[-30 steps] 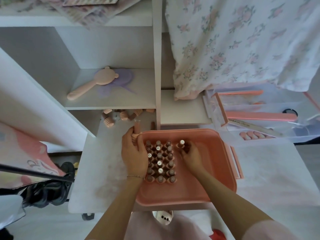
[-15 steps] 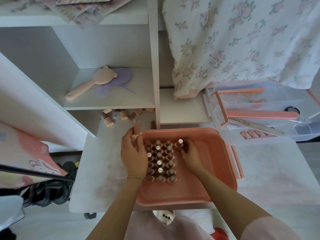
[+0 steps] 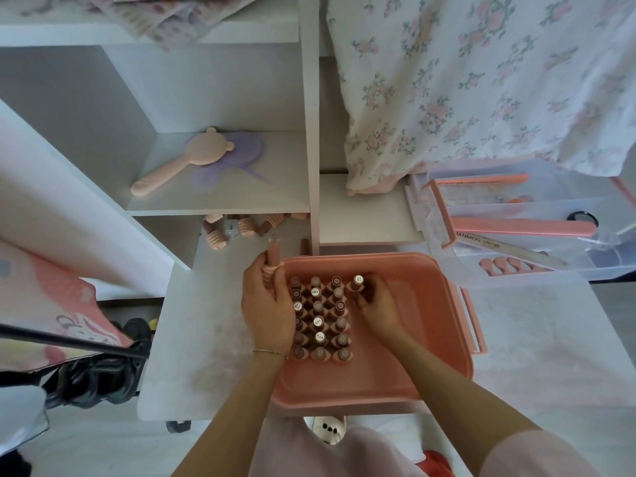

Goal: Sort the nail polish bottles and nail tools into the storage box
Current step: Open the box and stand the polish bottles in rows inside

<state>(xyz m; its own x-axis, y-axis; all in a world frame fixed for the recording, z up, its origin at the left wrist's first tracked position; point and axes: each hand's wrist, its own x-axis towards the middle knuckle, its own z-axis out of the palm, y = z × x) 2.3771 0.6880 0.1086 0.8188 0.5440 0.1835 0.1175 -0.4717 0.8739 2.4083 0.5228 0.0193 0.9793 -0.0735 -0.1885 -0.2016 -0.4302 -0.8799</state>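
Observation:
A pink storage box [image 3: 430, 339] sits on the white table in front of me. Several nail polish bottles [image 3: 318, 321] stand in tight rows in its left half. My left hand [image 3: 266, 304] rests at the box's left rim and grips a pink bottle [image 3: 274, 256] that sticks up past the rim. My right hand [image 3: 377, 306] is inside the box, its fingers curled round a bottle [image 3: 358, 284] at the far right end of the back row. More bottles [image 3: 241, 227] lie loose under the shelf behind the box.
A clear organiser [image 3: 537, 228] with pink trays, a nail file [image 3: 509, 249] and toe separators [image 3: 509, 265] stands at the right. A pink hand mirror [image 3: 186, 163] lies on the shelf. A floral cloth [image 3: 481, 80] hangs above. Dark shoes [image 3: 103, 366] sit on the floor at left.
My right hand has shifted slightly around the bottle at the back row's right end. The left hand keeps hold of its bottle in the same place.

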